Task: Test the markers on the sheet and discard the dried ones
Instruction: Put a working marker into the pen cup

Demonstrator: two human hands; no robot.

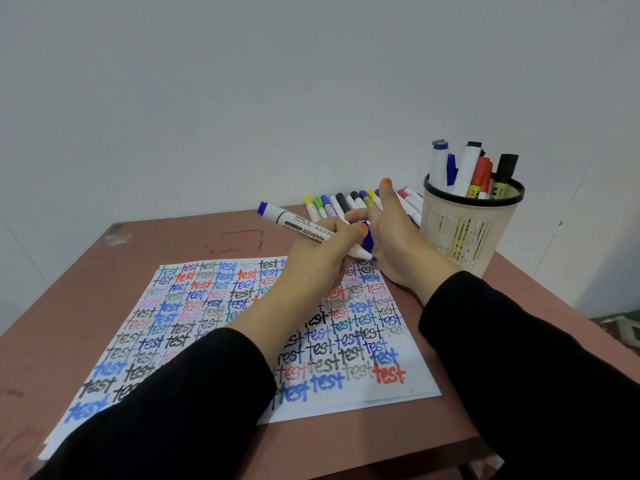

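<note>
l hand [320, 252] fingers wrapped round blue marker [294, 221], axis up-left to down-right, tip by r hand [398, 247], which prob pinches cap [368, 241]. sheet [214, 306] just below tip.

Brown table [214, 237] under sheet [221, 327], marker row [349, 202], holder cup [464, 233]

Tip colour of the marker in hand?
Blue; the marker has a white barrel with a blue end plug. Head view.

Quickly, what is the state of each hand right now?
Left hand: holding the blue marker, fingers curled round it.
Right hand: seems to pinch the blue cap; forefinger straight.
</note>
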